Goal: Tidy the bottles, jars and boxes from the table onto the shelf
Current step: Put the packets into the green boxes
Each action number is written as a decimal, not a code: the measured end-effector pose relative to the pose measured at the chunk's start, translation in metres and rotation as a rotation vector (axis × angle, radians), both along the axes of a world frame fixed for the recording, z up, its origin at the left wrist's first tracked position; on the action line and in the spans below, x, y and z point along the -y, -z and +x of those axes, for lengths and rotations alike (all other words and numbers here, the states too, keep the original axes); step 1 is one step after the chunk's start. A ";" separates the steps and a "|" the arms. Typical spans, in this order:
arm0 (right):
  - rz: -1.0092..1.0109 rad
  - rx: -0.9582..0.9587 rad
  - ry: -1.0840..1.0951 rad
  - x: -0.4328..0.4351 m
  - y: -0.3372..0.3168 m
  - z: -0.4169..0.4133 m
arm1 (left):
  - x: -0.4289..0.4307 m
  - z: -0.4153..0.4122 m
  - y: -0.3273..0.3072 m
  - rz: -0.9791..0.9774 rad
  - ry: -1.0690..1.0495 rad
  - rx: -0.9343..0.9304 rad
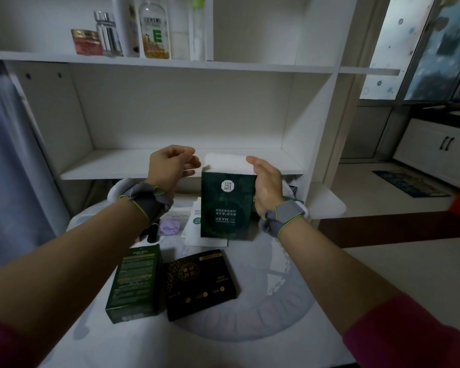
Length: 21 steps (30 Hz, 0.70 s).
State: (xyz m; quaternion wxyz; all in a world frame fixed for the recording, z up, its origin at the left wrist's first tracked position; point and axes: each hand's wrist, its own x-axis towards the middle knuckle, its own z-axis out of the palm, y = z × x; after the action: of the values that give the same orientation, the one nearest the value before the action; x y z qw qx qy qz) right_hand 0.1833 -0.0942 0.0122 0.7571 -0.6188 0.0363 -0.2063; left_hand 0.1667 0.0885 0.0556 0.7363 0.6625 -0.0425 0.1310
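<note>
Your right hand (266,187) grips mask box (227,205) upright (print inverted), fingers wrapped round it; left hand (170,166) beside, fingers loosely curled, empty; shelf (117,168) just beyond.

Taking the white shelf (154,63) as the mark: on its upper board stand six containers, namely one red jar (87,41), one silver-capped bottle (108,34) and four taller bottles (154,30). Below it, three dark boxes show: one held upside-down mask box (227,205), and two lying on the table, one green box (134,282) and one black box (199,282). One purple compact (169,227) sits there too.
</note>
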 end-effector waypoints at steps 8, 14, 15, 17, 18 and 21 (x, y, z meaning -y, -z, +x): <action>-0.164 0.022 0.221 0.014 -0.009 -0.008 | -0.007 0.010 0.049 0.439 0.046 -0.352; -0.278 -0.052 0.279 0.013 0.005 -0.002 | -0.003 0.026 0.079 0.761 0.094 -0.502; -0.291 -0.054 0.282 0.012 0.006 -0.001 | -0.003 0.029 0.083 0.782 0.100 -0.508; -0.305 -0.064 0.288 0.013 0.007 0.001 | -0.001 0.035 0.091 0.799 0.109 -0.516; -0.307 -0.062 0.290 0.012 0.007 0.001 | -0.001 0.035 0.092 0.811 0.098 -0.512; -0.303 -0.054 0.300 0.010 0.007 0.002 | 0.003 0.039 0.096 0.834 0.056 -0.496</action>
State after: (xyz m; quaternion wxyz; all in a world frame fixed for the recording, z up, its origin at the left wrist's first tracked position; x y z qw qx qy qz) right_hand 0.1851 -0.1046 0.0057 0.6149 -0.7187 0.1169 -0.3030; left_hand 0.2061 0.0854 -0.0405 0.3990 0.9110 0.0675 -0.0789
